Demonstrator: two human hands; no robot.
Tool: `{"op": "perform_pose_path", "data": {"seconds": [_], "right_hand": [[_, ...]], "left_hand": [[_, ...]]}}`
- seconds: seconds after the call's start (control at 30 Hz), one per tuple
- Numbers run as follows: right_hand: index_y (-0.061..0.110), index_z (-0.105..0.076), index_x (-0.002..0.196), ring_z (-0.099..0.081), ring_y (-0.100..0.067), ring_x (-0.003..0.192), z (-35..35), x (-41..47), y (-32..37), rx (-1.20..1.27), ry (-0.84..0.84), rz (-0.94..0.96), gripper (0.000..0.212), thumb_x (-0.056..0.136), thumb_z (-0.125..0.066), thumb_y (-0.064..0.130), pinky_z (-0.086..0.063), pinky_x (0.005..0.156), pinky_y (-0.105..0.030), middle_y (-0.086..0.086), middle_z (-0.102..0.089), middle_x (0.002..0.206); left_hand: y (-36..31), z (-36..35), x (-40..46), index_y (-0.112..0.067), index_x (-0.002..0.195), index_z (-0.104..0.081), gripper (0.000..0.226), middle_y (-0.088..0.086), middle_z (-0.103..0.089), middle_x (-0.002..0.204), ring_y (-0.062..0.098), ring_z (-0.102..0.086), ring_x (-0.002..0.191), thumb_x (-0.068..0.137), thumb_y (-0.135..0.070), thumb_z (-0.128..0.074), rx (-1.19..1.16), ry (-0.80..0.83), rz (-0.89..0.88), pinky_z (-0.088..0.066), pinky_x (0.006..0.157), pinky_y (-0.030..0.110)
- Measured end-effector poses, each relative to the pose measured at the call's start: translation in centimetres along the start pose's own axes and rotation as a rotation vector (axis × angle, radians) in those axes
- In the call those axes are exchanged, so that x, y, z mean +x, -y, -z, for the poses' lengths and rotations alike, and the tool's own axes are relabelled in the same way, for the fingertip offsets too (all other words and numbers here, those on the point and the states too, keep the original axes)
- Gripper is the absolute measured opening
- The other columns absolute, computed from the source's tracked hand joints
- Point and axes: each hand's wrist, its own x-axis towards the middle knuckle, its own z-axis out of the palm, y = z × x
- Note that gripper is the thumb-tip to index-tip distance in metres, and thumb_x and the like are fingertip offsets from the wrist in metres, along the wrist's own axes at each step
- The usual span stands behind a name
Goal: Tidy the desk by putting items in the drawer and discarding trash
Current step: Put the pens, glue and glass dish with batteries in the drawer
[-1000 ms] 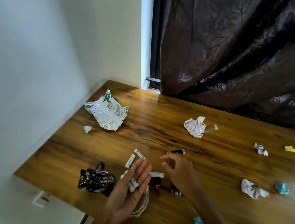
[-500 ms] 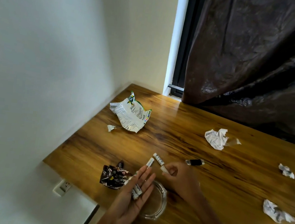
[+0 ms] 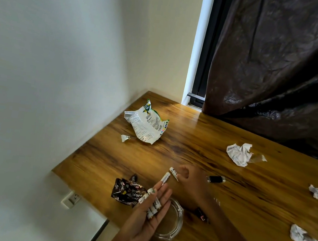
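- The left hand (image 3: pixel 145 216) is lying palm up with straight fingers just past the near edge of the counter (image 3: pixel 220 148), working as a tray: a few small white batteries (image 3: pixel 152 204) are resting loose across its fingers, probably so that several go to the drawer in one trip.
- The right hand (image 3: pixel 188 181) is curling its fingers over a battery (image 3: pixel 173 173) lying on the counter, just beyond the left hand; whether it is already pinching it I cannot tell.
- Another battery (image 3: pixel 165 178) is lying by the left fingertips, waiting on the counter.
- The batteries are slim white cylinders with dark print, smooth and likely to roll.
- The glass ashtray (image 3: pixel 173 222) is sitting right of the left hand, the dark wrapper (image 3: pixel 127 192) left of it.
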Motion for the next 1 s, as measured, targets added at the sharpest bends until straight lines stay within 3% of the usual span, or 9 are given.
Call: {"op": "perform_pose_path", "data": {"seconds": [0.07,0.2,0.37,0.43,0.53,0.63,0.77,0.87,1.0], "right_hand": [[0.014,-0.063,0.115,-0.063,-0.013,0.100,-1.3,0.6,-0.8,-0.100,-0.001,0.019,0.033,0.082,-0.067,0.019,-0.053,0.085,-0.031,0.000,-0.068,0.112],[0.011,-0.068,0.105,-0.064,-0.009,0.085,-1.6,0.9,-1.1,-0.030,-0.018,-0.072,0.025,0.080,-0.068,0.013,-0.048,0.066,-0.016,-0.001,-0.071,0.102],[0.009,-0.069,0.093,-0.067,-0.012,0.078,1.3,-2.0,0.5,0.646,0.135,-0.292,0.016,0.078,-0.071,0.007,-0.055,0.065,-0.021,-0.005,-0.071,0.090],[0.010,-0.070,0.092,-0.070,-0.015,0.079,1.8,-4.1,1.4,0.726,0.193,-0.263,0.016,0.076,-0.073,0.009,-0.056,0.066,-0.021,-0.006,-0.072,0.089],[0.018,-0.070,0.086,-0.070,-0.016,0.082,1.2,-6.5,2.3,0.593,0.301,-0.144,0.015,0.073,-0.077,0.017,-0.058,0.072,-0.027,-0.003,-0.072,0.088],[0.026,-0.071,0.083,-0.069,-0.011,0.083,0.9,-7.0,2.4,0.462,0.362,-0.026,0.010,0.075,-0.076,0.024,-0.058,0.078,-0.031,0.001,-0.073,0.087],[0.023,-0.069,0.086,-0.064,-0.002,0.077,0.9,-5.2,2.3,0.294,0.191,0.070,0.005,0.085,-0.064,0.023,-0.051,0.069,-0.016,0.009,-0.069,0.083],[0.020,-0.069,0.098,-0.061,-0.005,0.090,-0.3,-2.9,1.6,0.113,0.134,0.169,0.015,0.088,-0.060,0.015,-0.049,0.076,-0.018,0.007,-0.067,0.099],[0.022,-0.066,0.112,-0.048,-0.017,0.113,-2.5,-0.5,0.5,-0.149,0.262,0.295,0.029,0.086,-0.059,0.011,-0.042,0.095,-0.032,0.003,-0.056,0.119]], "left_hand": [[0.1,0.0,-0.2,-0.002,0.127,-0.054,0.045,0.016,-0.063,0.124,0.026,-0.062,0.111,0.083,-0.012,-0.050,0.026,-0.006,-0.003,-0.049,0.091,0.041],[0.1,0.0,-0.5,-0.004,0.127,-0.054,0.045,0.013,-0.062,0.125,0.025,-0.058,0.118,0.084,-0.015,-0.048,0.069,-0.011,-0.013,-0.047,0.097,0.035],[0.1,0.3,-0.6,-0.004,0.126,-0.055,0.045,0.014,-0.062,0.125,0.025,-0.056,0.120,0.083,-0.015,-0.050,0.076,-0.022,-0.028,-0.039,0.105,0.037],[0.3,0.3,-0.5,-0.003,0.126,-0.055,0.044,0.016,-0.063,0.124,0.026,-0.058,0.118,0.083,-0.014,-0.051,0.068,-0.034,-0.029,-0.043,0.103,0.037],[0.5,0.4,-0.5,0.000,0.124,-0.056,0.043,0.020,-0.063,0.120,0.025,-0.065,0.106,0.083,-0.014,-0.053,0.046,-0.055,-0.041,-0.052,0.089,0.036],[0.7,0.5,-0.6,0.000,0.122,-0.057,0.042,0.021,-0.064,0.119,0.023,-0.069,0.098,0.082,-0.013,-0.052,0.029,-0.063,-0.063,-0.053,0.086,0.035],[0.3,0.8,-0.7,0.000,0.123,-0.055,0.040,0.018,-0.064,0.120,0.025,-0.066,0.105,0.085,-0.009,-0.050,-0.025,-0.044,-0.067,-0.051,0.088,0.040],[0.1,0.9,-0.9,-0.002,0.122,-0.056,0.032,0.016,-0.065,0.120,0.025,-0.064,0.106,0.093,-0.008,-0.046,0.006,-0.063,-0.080,-0.052,0.087,0.040],[0.2,0.8,-1.6,-0.002,0.120,-0.058,0.030,0.014,-0.067,0.117,0.023,-0.065,0.103,0.094,-0.007,-0.045,0.059,-0.100,-0.074,-0.053,0.086,0.036]]}}
